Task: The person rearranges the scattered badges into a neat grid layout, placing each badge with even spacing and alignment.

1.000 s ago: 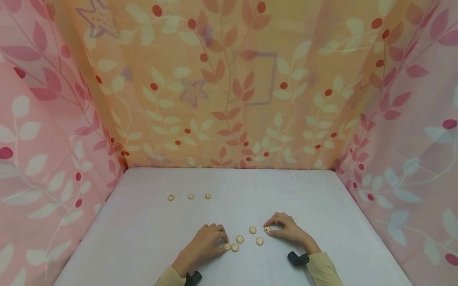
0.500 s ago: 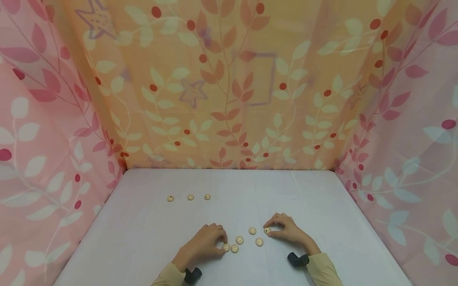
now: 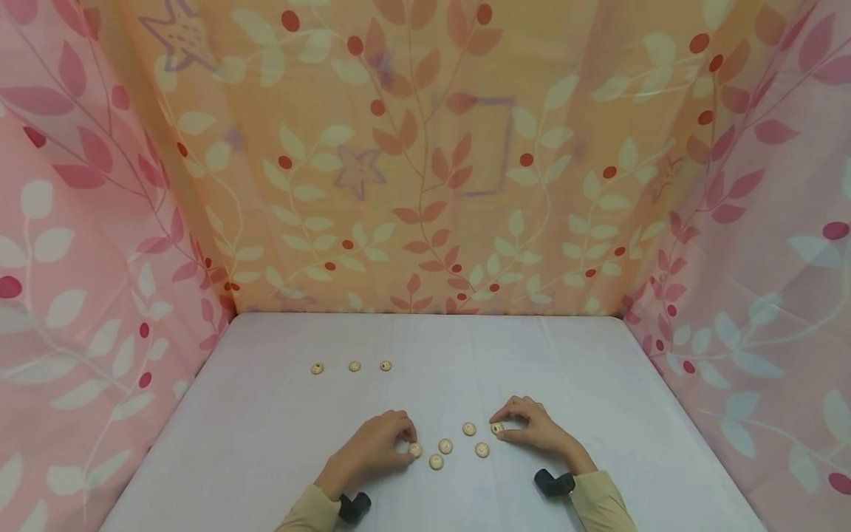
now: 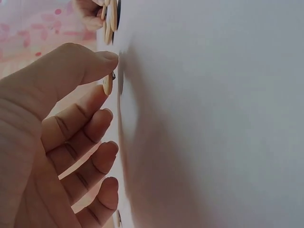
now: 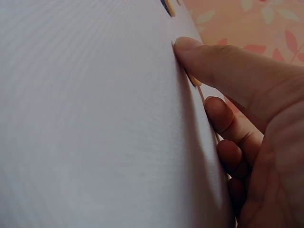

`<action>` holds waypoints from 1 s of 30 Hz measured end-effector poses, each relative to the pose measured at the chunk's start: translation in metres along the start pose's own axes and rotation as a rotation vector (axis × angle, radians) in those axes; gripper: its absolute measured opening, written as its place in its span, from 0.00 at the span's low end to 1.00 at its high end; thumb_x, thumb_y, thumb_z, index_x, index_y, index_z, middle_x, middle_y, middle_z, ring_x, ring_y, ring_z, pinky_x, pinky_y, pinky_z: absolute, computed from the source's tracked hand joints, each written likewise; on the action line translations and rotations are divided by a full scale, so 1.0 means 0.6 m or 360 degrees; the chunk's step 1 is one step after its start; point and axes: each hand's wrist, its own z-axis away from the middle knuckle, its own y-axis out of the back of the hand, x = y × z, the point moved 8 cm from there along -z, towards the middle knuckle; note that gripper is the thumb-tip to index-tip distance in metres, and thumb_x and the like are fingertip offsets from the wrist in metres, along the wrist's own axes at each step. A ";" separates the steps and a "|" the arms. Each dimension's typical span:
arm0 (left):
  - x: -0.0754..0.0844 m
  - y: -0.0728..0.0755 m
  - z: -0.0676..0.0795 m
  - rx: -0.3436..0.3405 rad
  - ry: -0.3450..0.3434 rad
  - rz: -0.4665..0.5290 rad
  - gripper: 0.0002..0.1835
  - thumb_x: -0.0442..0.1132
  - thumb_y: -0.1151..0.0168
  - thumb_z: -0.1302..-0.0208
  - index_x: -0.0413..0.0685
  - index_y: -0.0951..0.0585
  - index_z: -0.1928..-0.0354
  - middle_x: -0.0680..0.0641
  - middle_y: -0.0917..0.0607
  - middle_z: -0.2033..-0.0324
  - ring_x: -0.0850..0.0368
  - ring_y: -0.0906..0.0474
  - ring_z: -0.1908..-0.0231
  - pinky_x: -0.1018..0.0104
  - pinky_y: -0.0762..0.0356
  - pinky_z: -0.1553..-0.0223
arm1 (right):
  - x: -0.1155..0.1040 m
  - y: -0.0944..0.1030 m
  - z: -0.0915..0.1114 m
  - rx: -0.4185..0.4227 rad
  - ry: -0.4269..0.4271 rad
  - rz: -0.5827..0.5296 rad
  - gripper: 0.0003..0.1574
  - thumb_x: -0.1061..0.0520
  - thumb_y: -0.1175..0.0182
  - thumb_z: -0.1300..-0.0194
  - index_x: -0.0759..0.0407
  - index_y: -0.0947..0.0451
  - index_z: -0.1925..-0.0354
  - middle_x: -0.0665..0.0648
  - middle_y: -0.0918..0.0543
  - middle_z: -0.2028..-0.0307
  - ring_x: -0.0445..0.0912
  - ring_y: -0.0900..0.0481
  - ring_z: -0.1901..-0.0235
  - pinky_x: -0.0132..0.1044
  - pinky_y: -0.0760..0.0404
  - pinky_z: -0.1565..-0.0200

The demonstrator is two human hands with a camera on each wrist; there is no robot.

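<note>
My left hand [image 3: 375, 445] pinches a small round wooden disc [image 3: 415, 449] between thumb and index finger. In the left wrist view that disc [image 4: 108, 84] is seen edge-on, just off the white tabletop, with a small dark bit on one face. To the right, my right hand [image 3: 537, 430] has thumb and fingers around another wooden disc [image 3: 496, 428] on the table. Its thumb hides most of that disc [image 5: 195, 81] in the right wrist view. Several similar discs, one of them a pale disc [image 3: 445, 446] with faint markings, lie flat between the hands.
Farther back on the left, three more wooden discs, including a middle disc [image 3: 355, 366], form a loose row. Patterned curtains [image 3: 425, 222] rise behind and on both sides of the white table [image 3: 532, 355]. Black wrist mounts [image 3: 554, 482] sit under both wrists.
My left hand has drawn its disc slightly left and away from me, widening the gap to the neighbouring disc. The right hand and the other discs stay in place.
</note>
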 end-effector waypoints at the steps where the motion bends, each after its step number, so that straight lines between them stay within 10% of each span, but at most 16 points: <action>1: -0.003 0.001 0.001 0.0006 0.0011 0.0000 0.09 0.50 0.32 0.51 0.65 0.23 0.69 0.66 0.25 0.68 0.69 0.29 0.64 0.65 0.28 0.57 | 0.000 0.000 0.000 0.0000 -0.0001 0.0004 0.16 0.40 0.33 0.50 0.36 0.19 0.60 0.36 0.23 0.65 0.36 0.33 0.64 0.39 0.45 0.59; 30: -0.074 0.055 0.011 0.0278 0.0219 0.0048 0.10 0.47 0.33 0.48 0.59 0.22 0.65 0.59 0.24 0.72 0.66 0.32 0.74 0.71 0.33 0.72 | 0.002 0.000 -0.001 0.0005 0.0000 -0.0004 0.16 0.40 0.33 0.50 0.35 0.20 0.60 0.35 0.23 0.64 0.36 0.33 0.64 0.39 0.45 0.60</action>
